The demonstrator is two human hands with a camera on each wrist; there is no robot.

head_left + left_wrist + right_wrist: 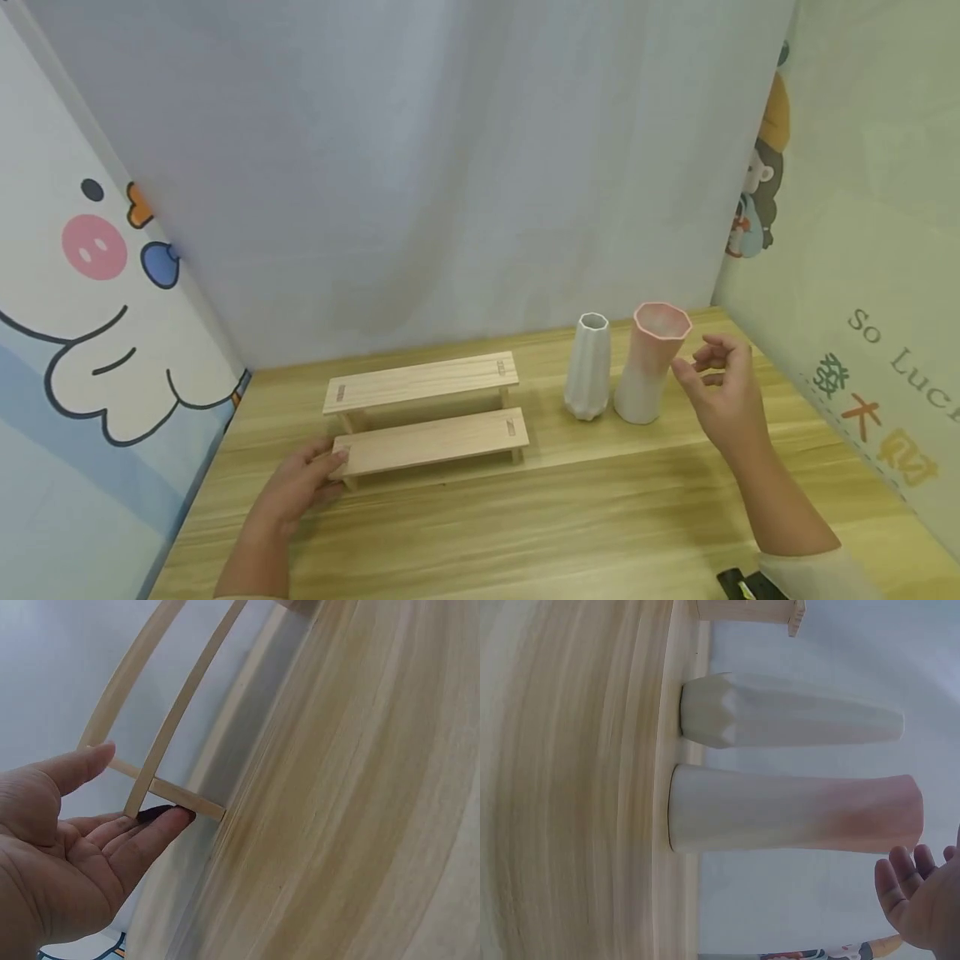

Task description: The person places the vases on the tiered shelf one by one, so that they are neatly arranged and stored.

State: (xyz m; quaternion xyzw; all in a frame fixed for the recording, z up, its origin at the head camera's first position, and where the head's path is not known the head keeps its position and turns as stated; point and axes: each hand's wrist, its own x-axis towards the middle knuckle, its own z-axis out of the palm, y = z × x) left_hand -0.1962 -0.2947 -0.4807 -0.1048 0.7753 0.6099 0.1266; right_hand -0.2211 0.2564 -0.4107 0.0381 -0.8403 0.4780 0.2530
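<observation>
Fingers [142, 851] of the left hand [296, 483] are curled beneath the front wooden board [431, 442], its left end gripped under the thumb [82, 769].
The back wooden board [420, 383] is set just behind and higher, both being raised above the table [525, 533]. To the right, a white vase [588, 371] is stood upright, then a pink-and-white vase [651, 367], near which the right hand [723, 396] is held, its fingers loosely bent, nothing grasped; whether the vase is touched cannot be told.

Pink vase [648, 367]: high head, close right-wrist views
</observation>
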